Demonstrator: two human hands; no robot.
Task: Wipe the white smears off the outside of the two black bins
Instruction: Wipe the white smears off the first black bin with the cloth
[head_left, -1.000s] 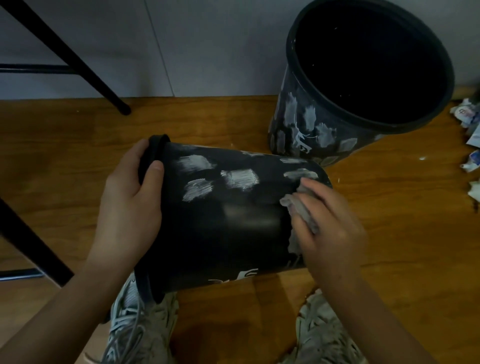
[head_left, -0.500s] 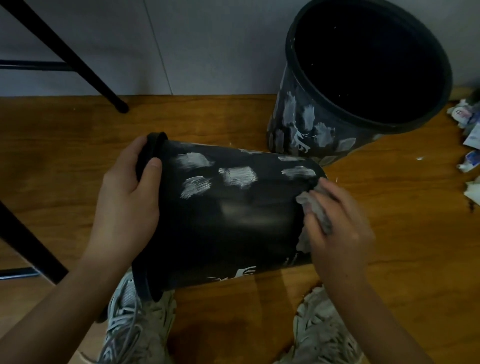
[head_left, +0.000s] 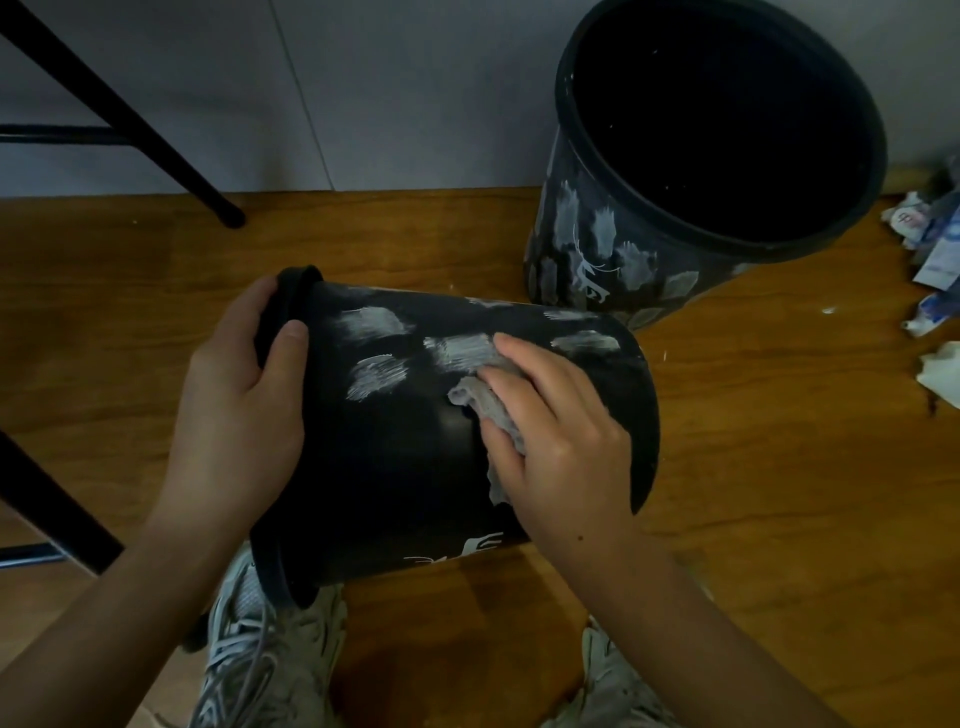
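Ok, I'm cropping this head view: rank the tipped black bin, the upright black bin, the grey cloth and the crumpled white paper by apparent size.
1-2. Tipped black plastic bin and upright black plastic bin: alike; nearness makes ranking unsure.
3. Grey wiping cloth.
4. Crumpled white paper, cut by the frame edge.

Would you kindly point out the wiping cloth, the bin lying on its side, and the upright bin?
wiping cloth (head_left: 485, 402), head view, on its bunched fold beside the fingers.
bin lying on its side (head_left: 395, 467), head view, on its clean black wall.
upright bin (head_left: 587, 254), head view, on its smeared outer wall.
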